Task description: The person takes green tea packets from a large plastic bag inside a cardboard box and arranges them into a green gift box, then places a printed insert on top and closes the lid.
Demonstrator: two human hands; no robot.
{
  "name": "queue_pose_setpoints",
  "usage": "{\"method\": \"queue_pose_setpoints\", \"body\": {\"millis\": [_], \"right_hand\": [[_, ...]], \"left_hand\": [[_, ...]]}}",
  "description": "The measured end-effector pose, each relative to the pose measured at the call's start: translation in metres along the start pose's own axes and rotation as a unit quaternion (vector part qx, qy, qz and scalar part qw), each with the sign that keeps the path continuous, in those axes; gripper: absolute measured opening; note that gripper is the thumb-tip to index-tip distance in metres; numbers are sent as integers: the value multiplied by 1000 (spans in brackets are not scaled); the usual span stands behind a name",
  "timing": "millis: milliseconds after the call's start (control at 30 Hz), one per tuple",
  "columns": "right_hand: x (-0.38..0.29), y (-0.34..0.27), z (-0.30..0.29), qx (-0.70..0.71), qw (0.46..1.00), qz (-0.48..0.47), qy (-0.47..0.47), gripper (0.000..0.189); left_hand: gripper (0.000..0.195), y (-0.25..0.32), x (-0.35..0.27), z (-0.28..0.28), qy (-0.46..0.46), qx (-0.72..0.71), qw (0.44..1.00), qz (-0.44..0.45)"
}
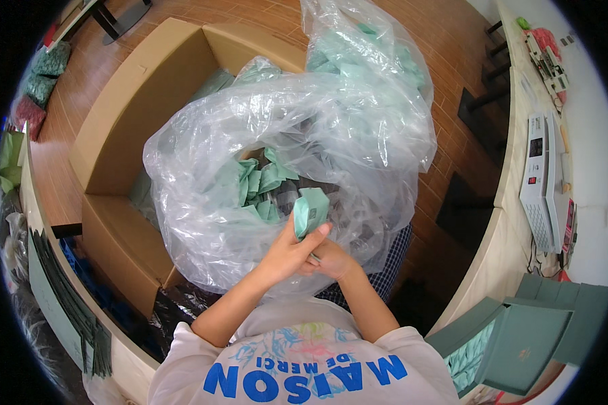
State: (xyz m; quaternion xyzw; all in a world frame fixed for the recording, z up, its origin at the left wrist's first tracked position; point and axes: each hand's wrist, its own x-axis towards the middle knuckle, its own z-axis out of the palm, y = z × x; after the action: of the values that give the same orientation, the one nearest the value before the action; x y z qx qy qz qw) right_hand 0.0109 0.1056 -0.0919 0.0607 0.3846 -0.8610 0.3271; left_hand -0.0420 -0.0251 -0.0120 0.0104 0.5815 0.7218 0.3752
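Note:
A small stack of pale green foil packets (pixel 311 210) stands up out of my left hand (pixel 291 253), the thumb lying across its front. My right hand (pixel 332 258) meets the left one at the stack's lower end, where a green edge shows between the fingers. How many packets are held is hidden. Just beyond the hands, a large clear plastic bag (pixel 197 136) gapes over my lap. Loose green packets (pixel 261 179) lie inside its mouth. More green packets (pixel 354 76) show through the bulging far side of the bag.
A big open cardboard box (pixel 131 101) stands at the left, holding wrapped green packets. Along the right runs a counter (pixel 479 258) with a white machine (pixel 539 182) and an open green box (pixel 529 349) filled with packets. Flat dark green boards (pixel 63 304) lean on the left table.

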Motion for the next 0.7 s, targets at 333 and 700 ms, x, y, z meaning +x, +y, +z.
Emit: {"method": "queue_pose_setpoints", "body": {"millis": [333, 700], "right_hand": [[-28, -86, 48, -570, 708, -363, 205, 55], [-35, -77, 37, -574, 653, -439, 226, 24]], "left_hand": [[59, -7, -2, -4, 34, 173, 984, 35], [74, 12, -10, 6, -26, 308, 949, 57]]}}
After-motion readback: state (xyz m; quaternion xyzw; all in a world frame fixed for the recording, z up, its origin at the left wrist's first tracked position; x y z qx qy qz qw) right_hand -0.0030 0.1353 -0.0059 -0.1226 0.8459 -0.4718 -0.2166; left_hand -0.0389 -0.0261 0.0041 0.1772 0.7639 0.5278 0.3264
